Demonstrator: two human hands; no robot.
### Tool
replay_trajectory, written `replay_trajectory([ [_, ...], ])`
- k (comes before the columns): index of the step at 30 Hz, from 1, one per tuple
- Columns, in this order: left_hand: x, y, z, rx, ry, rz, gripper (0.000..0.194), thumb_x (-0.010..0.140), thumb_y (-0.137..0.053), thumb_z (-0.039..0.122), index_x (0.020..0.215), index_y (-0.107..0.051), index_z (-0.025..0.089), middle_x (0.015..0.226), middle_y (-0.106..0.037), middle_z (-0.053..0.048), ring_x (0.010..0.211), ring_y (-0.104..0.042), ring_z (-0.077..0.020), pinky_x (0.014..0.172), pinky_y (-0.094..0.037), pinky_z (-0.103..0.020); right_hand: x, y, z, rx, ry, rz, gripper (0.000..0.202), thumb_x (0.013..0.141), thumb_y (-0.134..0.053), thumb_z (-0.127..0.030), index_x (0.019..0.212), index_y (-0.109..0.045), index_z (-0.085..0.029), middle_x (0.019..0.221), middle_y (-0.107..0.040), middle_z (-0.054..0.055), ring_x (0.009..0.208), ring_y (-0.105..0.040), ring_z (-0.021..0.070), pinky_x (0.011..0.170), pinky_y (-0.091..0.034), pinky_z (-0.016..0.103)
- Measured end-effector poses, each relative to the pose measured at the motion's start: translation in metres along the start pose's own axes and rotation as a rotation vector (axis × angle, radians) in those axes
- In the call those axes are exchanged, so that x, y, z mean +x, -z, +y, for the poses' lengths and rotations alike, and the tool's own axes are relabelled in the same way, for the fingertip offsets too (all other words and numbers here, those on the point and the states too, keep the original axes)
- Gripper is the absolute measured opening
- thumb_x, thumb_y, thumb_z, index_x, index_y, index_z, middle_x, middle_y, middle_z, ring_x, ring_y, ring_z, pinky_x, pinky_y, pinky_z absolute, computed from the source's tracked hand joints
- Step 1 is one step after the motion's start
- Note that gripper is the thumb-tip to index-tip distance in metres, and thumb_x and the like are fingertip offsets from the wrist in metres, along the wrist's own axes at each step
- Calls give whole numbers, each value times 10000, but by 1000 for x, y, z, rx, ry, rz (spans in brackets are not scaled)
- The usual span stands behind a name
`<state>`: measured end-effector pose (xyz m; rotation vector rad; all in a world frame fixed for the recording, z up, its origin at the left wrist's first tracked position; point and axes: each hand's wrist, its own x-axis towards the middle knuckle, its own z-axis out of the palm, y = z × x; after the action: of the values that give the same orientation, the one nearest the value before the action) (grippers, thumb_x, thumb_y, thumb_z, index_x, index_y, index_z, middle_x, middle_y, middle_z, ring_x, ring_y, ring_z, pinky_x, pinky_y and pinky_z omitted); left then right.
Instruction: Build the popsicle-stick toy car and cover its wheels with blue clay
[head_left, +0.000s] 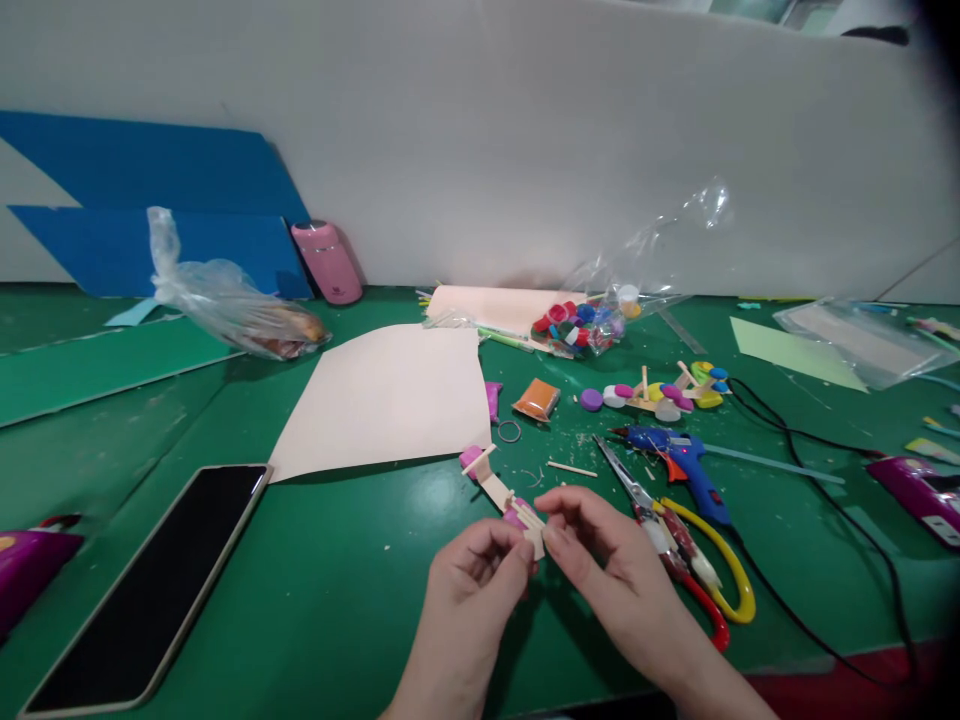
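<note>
Over the front of the table, my left hand (pixel 480 575) pinches the near end of a small craft-stick model (pixel 495 490). The model has pale wooden sticks and pink bottle caps, one at its far end and one near my fingers. My right hand (pixel 619 580) closes thumb and index finger on the short sticks at the same near end. My fingertips hide part of that end. Just beyond my hands a loose thin wooden stick (pixel 572 468) lies on the table. Scissors (pixel 634 480) and a blue hot glue gun (pixel 679 455) lie right of my right hand.
A white sheet (pixel 390 400) and a phone (pixel 150 590) lie to the left. Beyond are an orange clay packet (pixel 537 400), a bag of bottle caps (pixel 585 325), another stick-and-cap model (pixel 664 395) and a pink flask (pixel 328 262). A black cord (pixel 802 455) runs along the right.
</note>
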<state>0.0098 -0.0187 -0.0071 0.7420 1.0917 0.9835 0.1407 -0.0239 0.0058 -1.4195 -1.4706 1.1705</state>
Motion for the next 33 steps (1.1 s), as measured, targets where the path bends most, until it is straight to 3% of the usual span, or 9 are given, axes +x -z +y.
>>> replay_trajectory([
  [4,-2,0,2,22,13,18,134,654,-649,217,572,-578,138,534,-515,24,527,-417,-86,513,-328,-190,4,-5,1,64,-37,-38,156,812,-489,-280,704,-522,-173,601,-468,-40,531,-395,82,481,-337,178],
  [14,4,5,-5,2,40,23,144,675,-638,238,595,-561,146,530,-484,39,511,-391,-79,496,-310,-187,4,-6,9,98,-40,98,199,818,-477,-355,772,-541,-171,674,-561,-3,598,-513,108,541,-418,197],
  [17,5,8,0,53,-6,64,139,690,-632,248,612,-572,150,537,-486,36,518,-392,-83,495,-307,-189,2,19,22,-86,-26,272,190,800,-503,-356,846,-555,-179,714,-568,12,620,-521,125,541,-429,209],
  [21,10,18,9,98,-65,91,138,711,-621,274,637,-582,164,558,-487,35,555,-399,-90,522,-317,-186,-3,76,59,-311,-82,622,236,771,-522,-389,885,-558,-186,748,-584,27,633,-543,142,532,-442,222],
  [24,16,26,11,80,-88,94,136,718,-614,277,642,-580,170,574,-494,32,569,-409,-96,536,-328,-190,-8,109,85,-375,-121,705,286,757,-520,-420,889,-557,-169,753,-592,32,622,-561,147,549,-463,242],
  [27,20,27,11,97,-114,101,123,726,-606,268,651,-580,174,584,-491,29,576,-409,-100,540,-330,-192,-12,116,92,-405,-136,700,295,758,-518,-419,894,-560,-162,754,-594,36,629,-565,152,566,-469,256],
  [30,19,22,11,199,-179,91,114,735,-593,255,647,-587,184,582,-489,27,566,-404,-103,527,-324,-192,-11,97,80,-445,-123,639,250,761,-528,-381,901,-574,-179,785,-607,41,661,-571,159,593,-471,263],
  [31,17,20,12,241,-212,77,117,737,-588,248,638,-589,186,579,-492,24,560,-407,-105,523,-324,-194,-10,88,73,-462,-101,587,222,761,-537,-361,895,-580,-189,802,-613,41,681,-574,161,614,-471,266],
  [33,13,16,13,309,-281,51,127,739,-577,232,620,-593,189,589,-508,13,560,-423,-114,520,-331,-201,-4,68,58,-575,71,342,174,798,-498,-297,911,-586,-199,879,-611,57,764,-572,174,673,-466,285],
])
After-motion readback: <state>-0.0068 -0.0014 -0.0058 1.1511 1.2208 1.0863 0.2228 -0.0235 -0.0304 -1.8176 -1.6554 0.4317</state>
